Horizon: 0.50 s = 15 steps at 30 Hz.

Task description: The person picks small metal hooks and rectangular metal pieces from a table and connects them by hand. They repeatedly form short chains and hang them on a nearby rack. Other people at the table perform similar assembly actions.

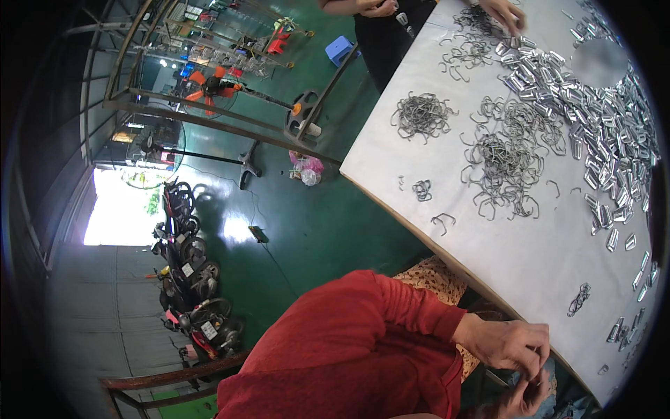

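Note:
My left hand (513,344), coming out of a red sleeve (412,307), is beside the table's near edge. Its fingers are bent down and pressed together. Just below, my right hand (525,397) has its fingertips curled up close to those of the left. Anything between the fingertips is too small or hidden to make out. On the white table (509,269), a small cluster of linked wire pieces (579,299) lies closest to my hands. To its right are a few shiny metal pieces (618,329).
Bent wire hooks lie in heaps (502,164) and a smaller pile (422,115). Many shiny metal pieces (600,133) spread along the right. At the far side a co-worker's hand (506,15) reaches onto the table. A wooden rail (174,377), motorbikes (195,279) and a fan (209,87) stand left.

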### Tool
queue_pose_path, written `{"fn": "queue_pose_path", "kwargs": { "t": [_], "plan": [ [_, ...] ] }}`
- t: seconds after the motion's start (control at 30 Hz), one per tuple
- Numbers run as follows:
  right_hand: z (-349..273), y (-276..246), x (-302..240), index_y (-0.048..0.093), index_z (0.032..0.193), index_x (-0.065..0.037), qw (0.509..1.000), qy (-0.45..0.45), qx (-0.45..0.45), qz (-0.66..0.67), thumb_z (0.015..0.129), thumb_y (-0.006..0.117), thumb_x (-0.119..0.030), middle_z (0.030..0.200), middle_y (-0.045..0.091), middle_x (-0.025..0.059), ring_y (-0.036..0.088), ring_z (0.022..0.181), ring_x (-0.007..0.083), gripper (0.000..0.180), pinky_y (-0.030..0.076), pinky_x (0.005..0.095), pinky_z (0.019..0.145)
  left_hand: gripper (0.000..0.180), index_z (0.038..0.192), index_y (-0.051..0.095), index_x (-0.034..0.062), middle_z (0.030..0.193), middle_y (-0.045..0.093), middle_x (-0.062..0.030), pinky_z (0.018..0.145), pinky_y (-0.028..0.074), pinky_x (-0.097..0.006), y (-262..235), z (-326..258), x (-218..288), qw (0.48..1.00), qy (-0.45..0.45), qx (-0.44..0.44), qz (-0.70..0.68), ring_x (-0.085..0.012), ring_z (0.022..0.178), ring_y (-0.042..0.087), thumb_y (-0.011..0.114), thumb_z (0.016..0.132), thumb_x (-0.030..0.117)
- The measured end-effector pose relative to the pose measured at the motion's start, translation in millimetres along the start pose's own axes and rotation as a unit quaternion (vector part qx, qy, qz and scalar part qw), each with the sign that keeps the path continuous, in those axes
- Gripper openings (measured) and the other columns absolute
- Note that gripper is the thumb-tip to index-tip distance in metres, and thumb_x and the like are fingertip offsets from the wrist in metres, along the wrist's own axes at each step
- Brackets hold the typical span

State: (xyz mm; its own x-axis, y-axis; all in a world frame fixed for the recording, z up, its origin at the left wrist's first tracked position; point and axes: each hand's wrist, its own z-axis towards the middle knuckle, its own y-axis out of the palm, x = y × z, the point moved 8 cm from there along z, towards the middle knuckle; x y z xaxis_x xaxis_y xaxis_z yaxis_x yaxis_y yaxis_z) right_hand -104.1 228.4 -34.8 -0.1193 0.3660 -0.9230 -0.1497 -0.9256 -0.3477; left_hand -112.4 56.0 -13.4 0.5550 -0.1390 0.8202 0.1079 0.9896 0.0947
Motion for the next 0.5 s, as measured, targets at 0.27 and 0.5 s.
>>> {"fn": "queue_pose_path", "kwargs": {
  "t": [0.27, 0.5],
  "plan": [
    [70, -31, 6, 0.051, 0.118, -0.007, 0.96, -0.117, -0.175, 0.187, 0.093, 0.048, -0.033, 0.097, 0.058, 0.0261, 0.058, 0.084, 0.0314, 0.036, 0.05, 0.047, 0.079, 0.004, 0.078, 0.061, 0.0132, 0.08, 0.059, -0.001, 0.07, 0.045, -0.035, 19, 4, 17, 0.996, 0.057, -0.037, -0.06, -0.0214, 0.08, 0.058, 0.062, 0.082, 0.013],
    [259, 122, 103, 0.041, 0.137, -0.008, 0.924, -0.192, -0.243, -0.223, 0.087, 0.059, -0.017, 0.126, 0.049, 0.0214, 0.052, 0.11, 0.0301, 0.053, 0.041, 0.038, 0.088, 0.006, 0.085, 0.061, 0.0101, 0.086, 0.06, -0.0035, 0.073, 0.045, -0.036, 26, -13, 43, 0.995, 0.062, -0.064, -0.04, -0.0233, 0.083, 0.058, 0.057, 0.087, 0.015]
  ]
}}
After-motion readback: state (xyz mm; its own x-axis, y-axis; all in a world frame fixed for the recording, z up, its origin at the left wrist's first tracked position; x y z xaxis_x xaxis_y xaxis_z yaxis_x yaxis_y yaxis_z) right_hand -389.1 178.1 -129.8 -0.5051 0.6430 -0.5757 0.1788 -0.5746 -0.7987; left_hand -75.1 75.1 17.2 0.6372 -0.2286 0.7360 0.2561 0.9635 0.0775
